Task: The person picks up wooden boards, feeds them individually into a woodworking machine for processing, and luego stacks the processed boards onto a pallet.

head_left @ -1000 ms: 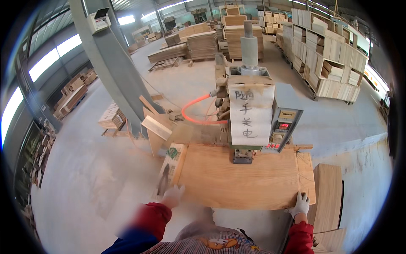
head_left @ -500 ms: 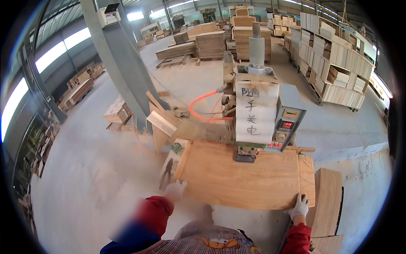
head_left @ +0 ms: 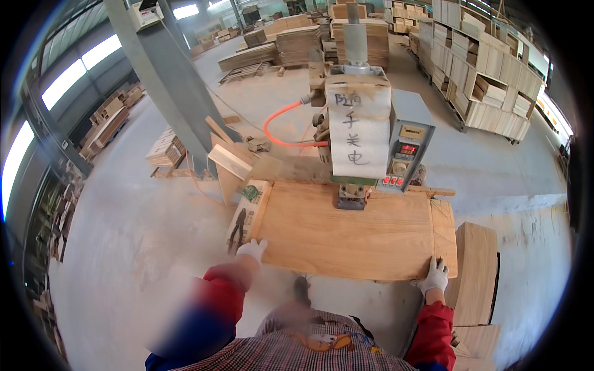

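Observation:
A wide, light-brown wooden board (head_left: 346, 244) lies flat under the pressing head (head_left: 351, 198) of a grey upright machine (head_left: 360, 139). At the board's near left corner, my white-gloved left hand (head_left: 252, 249) has its fingers closed over the edge. My right hand (head_left: 434, 277), gloved too, grips the near edge by the right end, fingertips on the top face; its thumb is hard to make out. Pencil-like lines mark the board's right end strip. Beside my left hand, dark-handled pliers (head_left: 237, 230) rest on a printed pale box or panel (head_left: 255, 199).
A control box (head_left: 405, 145) with lit red displays sits on the machine's right. An orange hose (head_left: 272, 120) loops at its left. Brown panels (head_left: 475, 266) stand low to the right. A grey column (head_left: 164, 80) rises behind at left; stacked boards (head_left: 300, 43) fill the back.
The whole view has shifted, with the machine and board now higher in the picture. My left hand is sharper, at the board's corner. The right hand keeps its place on the edge.

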{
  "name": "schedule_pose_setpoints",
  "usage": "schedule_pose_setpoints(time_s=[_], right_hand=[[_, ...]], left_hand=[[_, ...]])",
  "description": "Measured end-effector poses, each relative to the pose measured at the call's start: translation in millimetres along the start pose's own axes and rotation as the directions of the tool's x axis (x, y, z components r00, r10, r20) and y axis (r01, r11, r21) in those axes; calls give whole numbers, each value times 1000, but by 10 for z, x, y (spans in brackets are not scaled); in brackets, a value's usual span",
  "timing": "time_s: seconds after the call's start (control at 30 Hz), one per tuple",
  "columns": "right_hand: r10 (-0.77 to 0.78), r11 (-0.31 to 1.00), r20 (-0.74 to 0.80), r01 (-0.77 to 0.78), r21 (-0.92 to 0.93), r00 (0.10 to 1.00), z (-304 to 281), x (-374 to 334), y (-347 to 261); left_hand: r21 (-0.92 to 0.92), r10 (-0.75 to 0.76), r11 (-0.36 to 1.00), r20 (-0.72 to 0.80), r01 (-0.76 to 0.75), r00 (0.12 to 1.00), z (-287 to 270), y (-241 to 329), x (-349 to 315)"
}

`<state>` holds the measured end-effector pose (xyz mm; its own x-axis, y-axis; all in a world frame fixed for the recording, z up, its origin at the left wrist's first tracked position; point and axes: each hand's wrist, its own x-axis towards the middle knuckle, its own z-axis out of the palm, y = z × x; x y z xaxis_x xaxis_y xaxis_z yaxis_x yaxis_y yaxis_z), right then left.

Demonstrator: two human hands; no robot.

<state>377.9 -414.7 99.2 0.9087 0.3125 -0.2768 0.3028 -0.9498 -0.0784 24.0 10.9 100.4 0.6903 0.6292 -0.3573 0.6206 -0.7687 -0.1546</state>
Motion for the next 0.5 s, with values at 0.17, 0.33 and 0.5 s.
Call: schedule_pose_setpoints(time_s=[0.17, 0.33, 0.5], right_hand=[[-21, 999, -18, 21, 36, 1000, -65, 17, 29], [-57, 998, -24, 57, 1, 998, -27, 34, -1], [-14, 1000, 24, 14, 18, 1000, -149, -51, -21]], left_hand=[[65, -23, 998, 25, 21, 999, -113, -16, 62], [73, 19, 997, 43, -22, 999, 61, -106, 128], [74, 24, 997, 68, -29, 997, -12, -52, 121]])
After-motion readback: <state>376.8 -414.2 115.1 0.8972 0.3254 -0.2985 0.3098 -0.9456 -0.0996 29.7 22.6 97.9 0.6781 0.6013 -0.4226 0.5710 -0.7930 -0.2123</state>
